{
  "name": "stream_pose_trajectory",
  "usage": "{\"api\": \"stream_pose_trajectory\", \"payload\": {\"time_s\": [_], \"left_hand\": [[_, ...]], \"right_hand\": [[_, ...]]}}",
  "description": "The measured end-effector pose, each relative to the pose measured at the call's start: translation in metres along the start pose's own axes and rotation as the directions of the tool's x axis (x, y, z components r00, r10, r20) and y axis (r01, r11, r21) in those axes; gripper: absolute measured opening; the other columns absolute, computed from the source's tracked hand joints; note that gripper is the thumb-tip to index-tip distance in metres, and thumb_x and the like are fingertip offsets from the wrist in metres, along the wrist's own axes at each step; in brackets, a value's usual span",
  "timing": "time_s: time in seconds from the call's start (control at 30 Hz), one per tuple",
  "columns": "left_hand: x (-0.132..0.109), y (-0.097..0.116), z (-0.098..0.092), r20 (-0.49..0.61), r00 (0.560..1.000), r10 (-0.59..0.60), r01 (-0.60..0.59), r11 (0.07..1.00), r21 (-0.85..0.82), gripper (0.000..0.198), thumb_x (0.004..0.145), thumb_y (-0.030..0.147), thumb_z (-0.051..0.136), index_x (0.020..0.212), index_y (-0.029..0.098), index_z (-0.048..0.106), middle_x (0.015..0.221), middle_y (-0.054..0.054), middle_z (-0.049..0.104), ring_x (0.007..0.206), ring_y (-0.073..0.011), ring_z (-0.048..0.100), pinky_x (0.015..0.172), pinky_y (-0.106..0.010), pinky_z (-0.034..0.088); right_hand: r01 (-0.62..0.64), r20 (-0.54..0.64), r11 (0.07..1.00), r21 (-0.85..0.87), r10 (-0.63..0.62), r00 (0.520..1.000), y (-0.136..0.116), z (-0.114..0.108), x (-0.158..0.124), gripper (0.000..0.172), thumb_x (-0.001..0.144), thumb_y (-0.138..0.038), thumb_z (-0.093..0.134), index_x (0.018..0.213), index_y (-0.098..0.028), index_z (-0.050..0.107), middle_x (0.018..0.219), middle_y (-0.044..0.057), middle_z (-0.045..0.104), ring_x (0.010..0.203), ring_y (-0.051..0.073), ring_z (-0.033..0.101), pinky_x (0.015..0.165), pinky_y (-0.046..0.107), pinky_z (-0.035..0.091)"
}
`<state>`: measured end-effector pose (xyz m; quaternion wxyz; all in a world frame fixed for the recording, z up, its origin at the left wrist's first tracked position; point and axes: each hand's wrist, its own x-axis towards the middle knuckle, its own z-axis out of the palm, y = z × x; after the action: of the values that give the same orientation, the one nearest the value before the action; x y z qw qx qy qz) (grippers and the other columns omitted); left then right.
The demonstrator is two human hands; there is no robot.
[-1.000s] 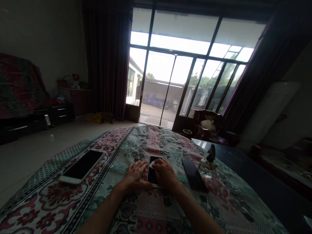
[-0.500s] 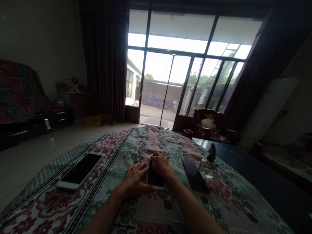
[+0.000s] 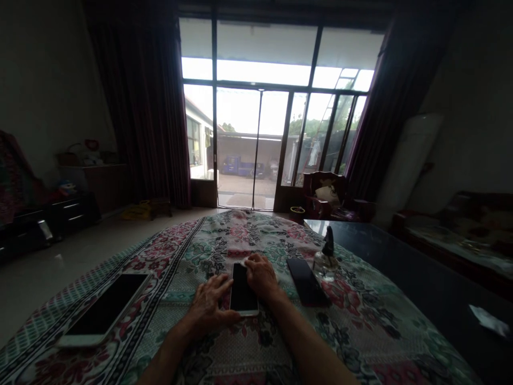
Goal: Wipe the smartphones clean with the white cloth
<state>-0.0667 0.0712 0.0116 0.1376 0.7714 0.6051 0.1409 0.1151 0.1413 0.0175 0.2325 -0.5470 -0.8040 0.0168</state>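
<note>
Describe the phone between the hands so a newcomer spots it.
Find the flowered cloth before the glass doors. Midway across it lies a white-edged phone, screen up, the left hand at its edge and the right hand partly over it. Unlike the pale phone at left and dark phone at right, it has hands on it.

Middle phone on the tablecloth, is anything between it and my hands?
Only a small white wad, showing at the fingertips of your right hand, near the top of the middle phone. Nothing visible stands between your left hand and the phone's left edge.
</note>
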Motion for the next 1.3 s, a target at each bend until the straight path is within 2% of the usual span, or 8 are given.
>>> {"api": "stream_pose_trajectory", "payload": {"time_s": [0.13, 0.43, 0.7, 0.93, 1.13, 1.3], "left_hand": [[0.002, -0.002, 0.001, 0.023, 1.000, -0.012, 0.011, 1.000, 0.021, 0.082, 0.069, 0.055, 0.069, 0.142, 0.025, 0.048, 0.155, -0.007, 0.036, 0.145, -0.0325, 0.028, 0.118, -0.048, 0.022], [0.000, 0.004, -0.005, 0.058, 0.998, -0.032, 0.029, 0.998, 0.053, 0.081, 0.073, 0.054, 0.065, 0.144, 0.022, 0.045, 0.157, -0.008, 0.034, 0.146, -0.0317, 0.024, 0.118, -0.048, 0.021], [0.002, 0.003, -0.004, 0.056, 0.998, -0.026, 0.023, 0.998, 0.059, 0.083, 0.072, 0.055, 0.065, 0.144, 0.022, 0.045, 0.157, -0.008, 0.034, 0.146, -0.0319, 0.025, 0.118, -0.047, 0.020], [0.004, -0.004, 0.000, 0.040, 0.999, 0.005, -0.007, 0.999, 0.041, 0.081, 0.072, 0.057, 0.065, 0.144, 0.024, 0.046, 0.157, -0.007, 0.034, 0.146, -0.0324, 0.025, 0.118, -0.047, 0.020], [0.004, -0.001, -0.001, 0.046, 0.999, -0.001, -0.002, 0.997, 0.071, 0.081, 0.073, 0.055, 0.064, 0.144, 0.022, 0.045, 0.156, -0.008, 0.034, 0.145, -0.0319, 0.026, 0.117, -0.048, 0.022], [0.002, 0.003, -0.005, 0.057, 0.998, -0.005, 0.001, 0.997, 0.077, 0.079, 0.074, 0.054, 0.062, 0.145, 0.023, 0.044, 0.157, -0.007, 0.033, 0.146, -0.0304, 0.026, 0.117, -0.047, 0.022]], "right_hand": [[0.005, -0.016, 0.999, 0.034, -0.005, 1.000, -0.004, 0.003, 0.003, 0.025, 0.091, -0.025, 0.048, 0.099, -0.027, 0.072, 0.118, 0.002, 0.065, 0.111, 0.020, 0.053, 0.092, 0.029, 0.037], [-0.136, -0.051, 0.990, 0.023, 0.137, 0.989, 0.010, 0.001, 0.007, 0.030, 0.093, -0.018, 0.044, 0.099, -0.022, 0.073, 0.111, 0.006, 0.067, 0.103, 0.019, 0.058, 0.092, 0.027, 0.037], [-0.156, -0.059, 0.988, -0.003, 0.156, 0.986, 0.011, 0.006, 0.008, 0.028, 0.092, -0.019, 0.045, 0.098, -0.022, 0.072, 0.113, 0.007, 0.067, 0.104, 0.020, 0.058, 0.092, 0.028, 0.037], [-0.190, -0.060, 0.981, -0.034, 0.187, 0.980, 0.010, 0.002, 0.005, 0.027, 0.089, -0.018, 0.048, 0.092, -0.019, 0.074, 0.105, 0.011, 0.070, 0.100, 0.023, 0.060, 0.089, 0.030, 0.039], [-0.187, -0.075, 0.981, -0.050, 0.183, 0.980, 0.011, -0.003, -0.006, 0.022, 0.083, -0.017, 0.053, 0.082, -0.017, 0.075, 0.101, 0.012, 0.071, 0.098, 0.024, 0.061, 0.090, 0.031, 0.040], [-0.176, -0.096, 0.984, -0.025, 0.173, 0.980, 0.014, -0.001, -0.005, 0.026, 0.087, -0.016, 0.050, 0.089, -0.018, 0.075, 0.100, 0.010, 0.071, 0.097, 0.021, 0.061, 0.088, 0.027, 0.040]]}}
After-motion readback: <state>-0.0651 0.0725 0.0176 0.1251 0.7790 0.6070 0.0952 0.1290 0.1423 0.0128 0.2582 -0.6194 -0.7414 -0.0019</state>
